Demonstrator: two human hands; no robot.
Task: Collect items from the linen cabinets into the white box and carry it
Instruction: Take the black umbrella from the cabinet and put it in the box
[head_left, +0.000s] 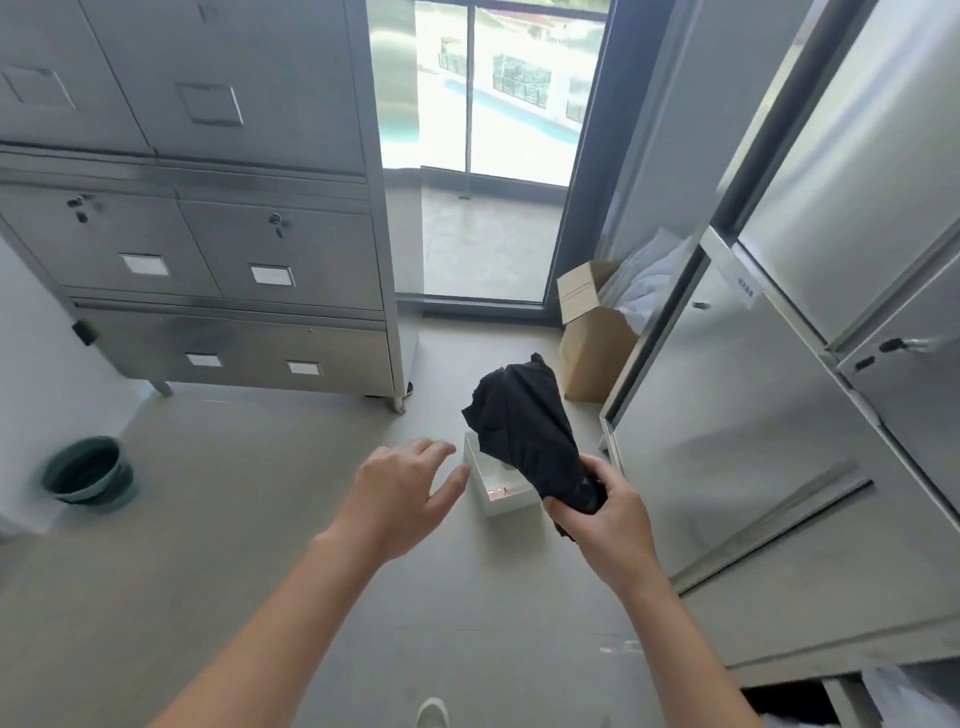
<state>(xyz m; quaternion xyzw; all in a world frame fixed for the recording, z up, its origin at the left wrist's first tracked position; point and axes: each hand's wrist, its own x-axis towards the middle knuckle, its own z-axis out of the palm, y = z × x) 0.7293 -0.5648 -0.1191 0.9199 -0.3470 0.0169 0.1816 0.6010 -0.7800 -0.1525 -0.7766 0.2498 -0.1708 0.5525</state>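
right hand (605, 512) was gripping a bunched black cloth (524, 431) at its lower end, fingers wrapped tight, right over the white box (480, 478) on the floor at center frame. left hand (402, 493) hovered beside it, fingers loose and spread, holding nothing.

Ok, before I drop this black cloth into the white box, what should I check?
1. Grip on the black cloth: ok, the right hand has its fingers curled round the lower end.
2. White box open: ok, no lid on it, standing on the floor.
3. Room inside the box: cannot tell, the cloth hides much of it.
4. Left hand free: ok, open, holding nothing, beside the box.
5. Cloth directly over the box: cannot tell from this one view.
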